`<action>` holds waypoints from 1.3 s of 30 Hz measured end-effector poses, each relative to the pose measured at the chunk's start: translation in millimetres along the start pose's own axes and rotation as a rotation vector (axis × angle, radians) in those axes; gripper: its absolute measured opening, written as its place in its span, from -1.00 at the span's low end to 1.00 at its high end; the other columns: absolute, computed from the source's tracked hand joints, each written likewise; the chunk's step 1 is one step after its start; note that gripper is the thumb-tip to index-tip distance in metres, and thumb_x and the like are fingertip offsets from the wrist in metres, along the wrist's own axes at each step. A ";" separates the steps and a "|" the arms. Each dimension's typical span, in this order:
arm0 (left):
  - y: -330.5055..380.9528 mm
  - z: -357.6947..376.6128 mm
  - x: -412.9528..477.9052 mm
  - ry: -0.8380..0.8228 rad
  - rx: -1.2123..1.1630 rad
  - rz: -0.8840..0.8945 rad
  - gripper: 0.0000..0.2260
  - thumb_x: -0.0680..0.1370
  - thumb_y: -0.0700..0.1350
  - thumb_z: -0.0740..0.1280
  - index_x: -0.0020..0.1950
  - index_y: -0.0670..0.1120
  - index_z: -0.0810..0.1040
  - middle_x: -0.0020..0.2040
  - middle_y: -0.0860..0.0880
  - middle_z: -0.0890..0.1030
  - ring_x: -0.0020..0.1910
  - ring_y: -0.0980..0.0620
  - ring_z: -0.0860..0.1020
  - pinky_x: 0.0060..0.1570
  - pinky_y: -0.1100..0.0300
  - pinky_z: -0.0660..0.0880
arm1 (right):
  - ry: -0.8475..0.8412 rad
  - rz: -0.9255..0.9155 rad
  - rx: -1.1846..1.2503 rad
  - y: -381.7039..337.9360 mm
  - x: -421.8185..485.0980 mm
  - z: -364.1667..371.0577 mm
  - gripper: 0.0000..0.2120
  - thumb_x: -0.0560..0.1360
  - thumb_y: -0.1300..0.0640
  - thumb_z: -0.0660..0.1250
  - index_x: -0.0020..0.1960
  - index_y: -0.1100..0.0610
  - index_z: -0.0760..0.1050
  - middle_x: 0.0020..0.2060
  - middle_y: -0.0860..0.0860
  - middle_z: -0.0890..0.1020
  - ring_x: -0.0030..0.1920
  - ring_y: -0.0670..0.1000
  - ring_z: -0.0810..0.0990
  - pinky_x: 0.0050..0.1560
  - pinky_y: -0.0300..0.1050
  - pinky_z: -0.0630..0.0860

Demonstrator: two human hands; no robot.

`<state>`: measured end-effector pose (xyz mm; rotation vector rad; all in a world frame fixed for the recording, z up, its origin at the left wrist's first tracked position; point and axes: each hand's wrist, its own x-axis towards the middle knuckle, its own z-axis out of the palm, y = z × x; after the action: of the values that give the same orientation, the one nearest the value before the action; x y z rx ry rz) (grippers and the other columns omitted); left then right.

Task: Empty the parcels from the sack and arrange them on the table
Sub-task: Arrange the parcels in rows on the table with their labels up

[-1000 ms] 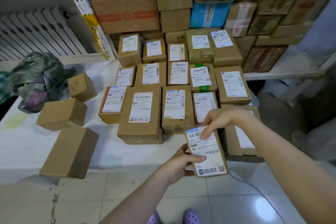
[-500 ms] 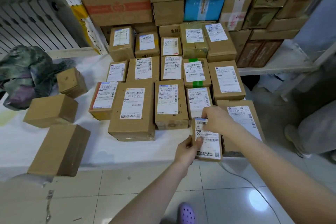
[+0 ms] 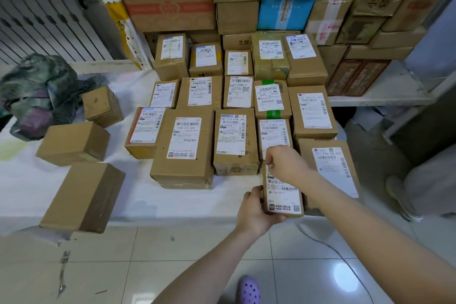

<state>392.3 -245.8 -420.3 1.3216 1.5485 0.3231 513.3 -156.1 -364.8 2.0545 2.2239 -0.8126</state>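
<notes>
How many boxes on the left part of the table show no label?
3: a small box beside the crumpled sack, a middle box nearer the camera, a large box at the front edge of the table. The sack might hide more.

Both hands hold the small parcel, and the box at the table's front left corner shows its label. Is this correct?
Not quite. In the head view the left hand and right hand hold the parcel, but that box shows only plain cardboard.
</notes>
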 end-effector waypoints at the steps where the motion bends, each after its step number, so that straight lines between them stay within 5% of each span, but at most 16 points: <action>1: -0.9 -1.5 -0.5 -0.034 0.029 -0.002 -0.22 0.21 -0.05 0.61 0.35 -0.02 0.34 0.04 0.07 0.40 0.17 -0.04 0.50 0.18 0.08 0.49 | -0.008 -0.014 0.017 -4.8 -0.3 1.4 -0.83 0.47 0.31 0.28 -0.11 0.05 0.50 -0.03 0.02 0.58 -0.02 0.05 0.56 -0.07 -0.06 0.56; 3: -4.2 -12.3 -1.3 -0.087 0.078 -0.036 -0.14 0.25 -0.08 0.60 0.45 -0.06 0.24 0.15 0.01 0.39 0.23 -0.06 0.44 0.23 0.10 0.44 | -0.019 -0.087 0.044 -21.4 2.0 2.6 -0.86 0.48 0.28 0.30 -0.10 0.06 0.54 -0.09 0.01 0.60 -0.02 0.05 0.56 -0.03 -0.04 0.56; 5: -4.8 -35.7 -6.1 -0.002 0.041 -0.057 -0.27 0.35 -0.10 0.52 0.44 -0.08 0.28 0.19 -0.08 0.42 0.09 -0.04 0.50 0.08 0.16 0.49 | -0.033 -0.195 0.082 -45.7 5.8 3.3 -0.90 0.47 0.24 0.31 -0.08 0.09 0.57 -0.16 -0.01 0.60 -0.04 0.05 0.58 -0.01 -0.03 0.56; 8: -4.7 -87.0 -17.1 0.321 0.013 0.065 -0.83 0.45 -0.23 0.36 -0.02 -0.01 0.53 -0.19 0.03 0.55 -0.28 0.05 0.49 -0.20 0.23 0.38 | -0.068 -0.355 0.139 -92.7 13.3 7.0 -0.89 0.47 0.22 0.31 -0.05 0.12 0.60 -0.14 0.02 0.65 -0.07 0.04 0.60 -0.02 -0.04 0.55; 10: -9.7 -130.4 -27.7 0.518 0.022 0.123 -0.85 0.44 -0.27 0.32 -0.19 -0.03 0.58 -0.31 0.04 0.59 -0.33 0.06 0.50 -0.27 0.24 0.35 | -0.073 -0.420 0.186 -125.7 18.8 13.9 -0.88 0.50 0.21 0.30 -0.02 0.13 0.60 -0.10 0.05 0.67 -0.06 0.04 0.60 -0.01 -0.06 0.55; 13: -38.9 -200.8 -43.3 0.810 0.133 0.028 -0.81 0.46 -0.21 0.35 0.06 -0.10 0.59 -0.09 -0.03 0.63 -0.09 -0.01 0.58 -0.15 0.20 0.46 | -0.078 -0.486 0.254 -171.0 24.1 24.5 -0.90 0.50 0.22 0.31 -0.04 0.10 0.58 -0.12 0.02 0.65 -0.09 0.02 0.60 -0.03 -0.08 0.54; 16: -88.0 -261.4 -50.3 0.936 0.359 -0.323 -0.43 0.40 -0.01 0.44 0.31 -0.19 0.34 0.23 -0.23 0.42 0.25 -0.25 0.39 0.18 -0.07 0.38 | -0.122 -0.508 0.321 -206.8 29.1 38.2 -0.87 0.48 0.24 0.29 -0.07 0.08 0.59 -0.15 -0.02 0.64 -0.15 -0.02 0.58 -0.03 -0.11 0.55; 19: -127.5 -303.1 -55.9 0.761 0.406 -0.651 0.05 0.27 0.29 0.46 0.50 -0.16 -0.04 0.40 -0.25 0.20 0.43 -0.24 0.16 0.36 -0.14 0.20 | -0.160 -0.502 0.355 -235.9 31.6 50.4 -0.87 0.50 0.23 0.29 -0.06 0.07 0.58 -0.22 -0.09 0.59 -0.20 -0.05 0.59 -0.12 -0.18 0.55; 21: -142.9 -318.6 -57.0 0.608 0.393 -0.750 0.17 0.22 0.33 0.46 0.52 -0.13 -0.18 0.40 -0.24 0.19 0.44 -0.22 0.16 0.37 -0.13 0.19 | -0.182 -0.489 0.362 -252.4 32.2 58.9 -0.88 0.52 0.24 0.28 -0.02 0.11 0.59 -0.28 -0.18 0.52 -0.26 -0.18 0.51 -0.24 -0.38 0.44; 26: -155.7 -343.4 -52.8 0.615 0.189 -0.647 0.01 0.17 0.26 0.53 0.44 -0.07 0.11 0.29 -0.21 0.34 0.33 -0.24 0.31 0.26 -0.08 0.32 | -0.181 -0.391 0.400 -281.8 39.5 76.7 -0.85 0.52 0.25 0.28 0.01 0.13 0.59 -0.18 -0.05 0.60 -0.18 -0.07 0.57 -0.14 -0.22 0.54; 29: -140.1 -361.5 -56.8 0.575 -0.568 -0.481 -0.25 0.21 0.21 0.51 0.28 -0.10 0.42 0.18 -0.14 0.55 0.13 -0.17 0.53 0.05 0.01 0.52 | -0.063 -0.299 0.440 -292.2 44.6 83.3 -0.85 0.52 0.23 0.29 0.07 0.14 0.56 -0.19 -0.02 0.59 -0.16 -0.03 0.57 -0.15 -0.26 0.48; 32: -126.7 -373.2 -70.6 0.172 -1.158 -0.316 -0.54 0.43 0.13 0.36 0.26 -0.05 0.51 0.12 -0.16 0.63 0.09 -0.18 0.56 0.09 -0.08 0.49 | -0.098 -0.131 0.770 -303.6 45.2 81.6 -0.69 0.50 0.05 0.38 0.21 0.10 0.47 0.05 -0.01 0.63 0.05 -0.01 0.61 0.16 -0.04 0.54; 35: -140.1 -366.8 -73.7 -0.247 -1.395 -0.100 -0.37 0.41 0.23 0.31 0.41 -0.05 0.44 0.38 -0.21 0.45 0.34 -0.26 0.41 0.34 -0.23 0.27 | -0.467 0.003 1.270 -311.3 38.3 69.0 -0.42 0.34 -0.07 0.49 0.29 0.04 0.41 0.16 0.06 0.64 0.14 0.04 0.60 0.31 0.07 0.46; 37: -146.6 -359.6 -72.9 -0.417 -1.449 -0.023 -0.28 0.37 0.22 0.38 0.44 -0.10 0.39 0.45 -0.22 0.36 0.42 -0.26 0.32 0.43 -0.26 0.09 | -0.602 -0.003 1.406 -310.1 30.4 61.9 -0.53 0.32 0.04 0.49 0.20 0.07 0.48 0.06 0.12 0.69 0.01 0.06 0.64 0.18 -0.03 0.53; 39: -144.4 -356.7 -70.2 -0.459 -1.482 -0.035 -0.29 0.35 0.12 0.48 0.44 -0.12 0.40 0.45 -0.22 0.36 0.44 -0.27 0.30 0.46 -0.26 0.03 | -0.621 0.017 1.492 -309.3 26.5 56.8 -0.72 0.41 0.16 0.41 0.10 0.10 0.51 -0.15 0.06 0.74 -0.18 0.00 0.71 -0.16 -0.18 0.62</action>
<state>11.5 -217.2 -335.7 0.1377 0.5691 0.8467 202.3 -154.6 -310.7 1.4453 1.1585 -3.1080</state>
